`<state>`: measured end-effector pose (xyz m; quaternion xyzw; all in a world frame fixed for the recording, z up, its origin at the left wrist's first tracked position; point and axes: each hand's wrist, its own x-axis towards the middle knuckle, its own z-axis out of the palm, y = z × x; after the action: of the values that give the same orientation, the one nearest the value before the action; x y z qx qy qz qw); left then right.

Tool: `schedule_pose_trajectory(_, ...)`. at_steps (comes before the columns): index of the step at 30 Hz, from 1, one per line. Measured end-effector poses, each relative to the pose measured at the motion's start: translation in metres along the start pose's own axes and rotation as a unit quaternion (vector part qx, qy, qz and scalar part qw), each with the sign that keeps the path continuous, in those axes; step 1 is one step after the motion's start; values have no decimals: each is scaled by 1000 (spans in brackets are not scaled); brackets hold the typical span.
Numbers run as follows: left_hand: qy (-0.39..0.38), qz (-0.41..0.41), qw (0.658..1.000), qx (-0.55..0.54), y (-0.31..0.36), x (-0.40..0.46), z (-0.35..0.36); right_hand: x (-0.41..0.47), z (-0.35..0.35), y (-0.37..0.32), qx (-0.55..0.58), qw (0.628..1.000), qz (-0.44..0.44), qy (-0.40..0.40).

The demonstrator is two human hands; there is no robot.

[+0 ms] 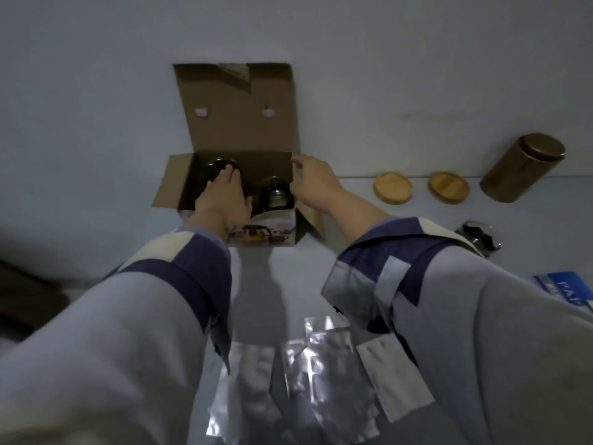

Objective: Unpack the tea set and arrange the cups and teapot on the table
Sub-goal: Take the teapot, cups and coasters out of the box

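Observation:
An open cardboard box [237,123] stands on the pale table, lid flap up against the wall. Inside it I see a dark round item [218,164] at the left and a glass piece with a dark top [273,192] at the right. My left hand [223,195] reaches down into the box, fingers spread over the dark round item; whether it grips it I cannot tell. My right hand [313,181] pinches the box's right wall at the top corner. A glass piece with a metal part [478,234] stands on the table, partly hidden behind my right sleeve.
Two round wooden coasters [392,188] [448,187] lie to the right of the box, and a brown cylindrical canister [521,167] beyond them. Several silver foil packets [308,374] lie near the front edge. A blue-and-white pack [568,289] sits at the right edge.

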<state>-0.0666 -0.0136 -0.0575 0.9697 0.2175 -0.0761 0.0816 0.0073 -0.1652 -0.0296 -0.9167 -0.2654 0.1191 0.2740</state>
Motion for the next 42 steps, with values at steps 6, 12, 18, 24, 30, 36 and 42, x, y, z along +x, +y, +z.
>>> schedule_pose_trajectory(6, 36, 18, 999, 28, -20, 3, 13, 46, 36, -21, -166, 984, -56, -42)
schedule_pose_trajectory(12, 60, 36, 996, 48, -23, 3, 20, 79, 67, -25, -391, 915, 0, -101)
schedule_pose_trajectory(18, 74, 35, 996, 34, -21, -1, 18, 92, 83, -20, -451, 889, -5, -73)
schedule_pose_trajectory(24, 62, 33, 997, 39, -20, 2, 19, 84, 75, -24, -399, 915, -11, -50)
schedule_pose_trajectory(30, 51, 24, 997, 51, -16, 0, 18, 69, 43, -30, -277, 960, -37, 9)
schedule_pose_trajectory(36, 35, 19, 999, 34, -15, -1, 17, 49, 17, -23, -117, 987, -11, 112)
schedule_pose_trajectory(42, 13, -4, 999, 42, -5, -2, -1, 17, -7, 9, -18, 985, 50, 161)
